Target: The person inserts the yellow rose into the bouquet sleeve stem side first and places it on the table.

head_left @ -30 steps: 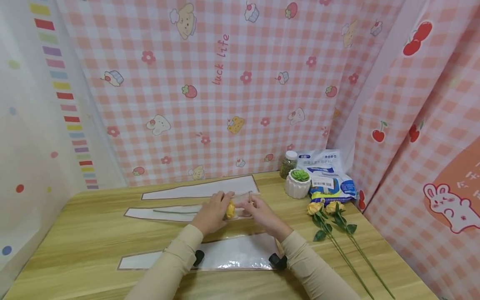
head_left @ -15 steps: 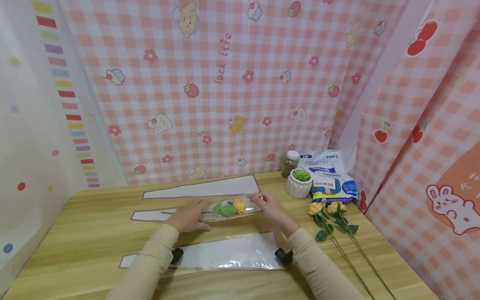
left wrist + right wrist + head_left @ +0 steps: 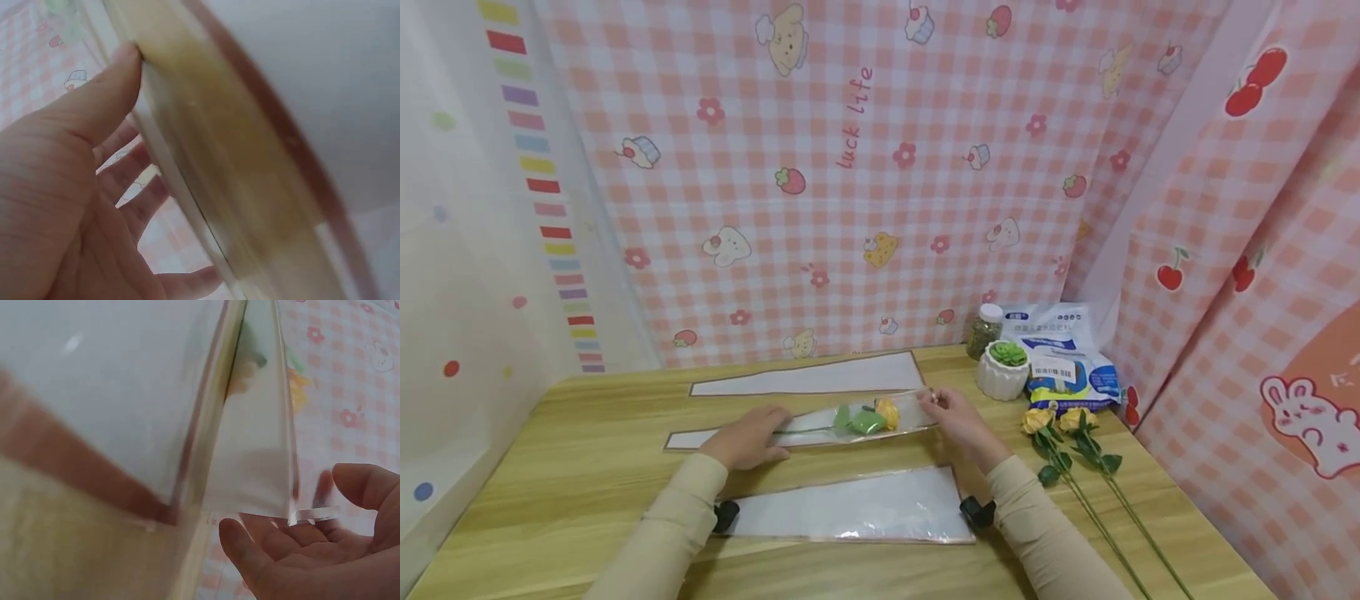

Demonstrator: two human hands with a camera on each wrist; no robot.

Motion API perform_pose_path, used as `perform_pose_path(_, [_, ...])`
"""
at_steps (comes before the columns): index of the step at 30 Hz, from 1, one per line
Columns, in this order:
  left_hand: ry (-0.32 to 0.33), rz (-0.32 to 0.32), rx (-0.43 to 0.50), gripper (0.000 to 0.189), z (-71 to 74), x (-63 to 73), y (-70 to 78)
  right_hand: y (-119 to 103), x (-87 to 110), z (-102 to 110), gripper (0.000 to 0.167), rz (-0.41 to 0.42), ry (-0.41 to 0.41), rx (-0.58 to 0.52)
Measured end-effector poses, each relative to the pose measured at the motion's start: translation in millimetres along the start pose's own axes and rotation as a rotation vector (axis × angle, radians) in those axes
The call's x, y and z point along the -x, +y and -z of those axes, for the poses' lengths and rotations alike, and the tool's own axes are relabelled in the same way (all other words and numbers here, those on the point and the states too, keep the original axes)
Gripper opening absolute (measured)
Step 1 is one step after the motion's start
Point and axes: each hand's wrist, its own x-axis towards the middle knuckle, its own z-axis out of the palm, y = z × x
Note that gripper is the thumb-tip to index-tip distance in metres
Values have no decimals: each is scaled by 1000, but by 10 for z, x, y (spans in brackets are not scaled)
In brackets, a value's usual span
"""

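Note:
A clear, narrow flower sleeve with a brown border lies across the table. A yellow rose with green leaves shows inside it, its stem running left. My right hand pinches the sleeve's wide end at its upper corner. In the right wrist view, the right thumb and fingers are around that clear corner, and some finger contact is hard to make out. Over the narrow part of the sleeve lies my left hand, thumb below and fingers above. Its fingers are spread in the left wrist view.
Another flat sleeve lies behind, and a larger one in front. Two yellow roses lie at right. Behind them stand a white pot with a succulent, a jar and printed bags.
My left hand has moved left off the rose, uncovering the flower and leaves. My right hand has shifted right with the sleeve's wide end, and the sleeve has slid slightly right.

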Motion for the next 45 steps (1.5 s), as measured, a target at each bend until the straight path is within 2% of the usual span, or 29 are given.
perform_pose_path(3, [-19,15,-11,62,-3,54,-24,32,-23,2,17,-67,6,-4])
perform_pose_path(6, [-27,34,16,65,4,85,-14,42,-62,37,27,-126,12,-34])
perform_pose_path(11, [-27,40,39,52,44,85,44,-6,-169,171,37,-185,18,-134])
perform_pose_path(15, [-25,57,-6,46,53,72,72,-96,-319,271,43,-242,-43,-147])
perform_pose_path(20, [4,99,-50,45,55,62,92,-108,-686,297,34,-259,-121,-28])
perform_pose_path(22, [13,101,-64,46,35,50,87,-9,-882,310,29,-267,-133,4])
perform_pose_path(23, [17,99,-70,46,21,41,80,149,-1042,339,24,-244,-158,-4])
perform_pose_path(26, [27,96,-82,47,-11,19,65,337,-1283,344,11,-229,-168,21])
perform_pose_path(29, [32,101,-93,48,-27,9,57,289,-1318,276,26,-230,-138,117])
perform_pose_path(30, [32,104,-97,48,-24,13,61,162,-1239,230,30,-251,-111,187])
perform_pose_path(31, [32,105,-102,49,-25,15,74,41,-1144,200,37,-237,-106,284])
perform_pose_path(33, [34,99,-114,49,-20,22,107,-75,-1054,166,34,-216,-93,434])
perform_pose_path(36, [35,96,-129,49,-17,21,139,-91,-1054,149,32,-193,-85,590])
perform_pose_path(37, [35,95,-133,50,-18,18,144,-100,-1059,143,32,-197,-81,623])
perform_pose_path(39, [32,105,-136,51,-19,15,145,1,-1181,148,27,-219,-82,604])
perform_pose_path(41, [31,114,-140,51,-23,11,134,-9,-1200,137,23,-213,-88,630])
perform_pose_path(45, [34,132,-147,50,-37,17,120,23,-1256,121,31,-166,-92,718])
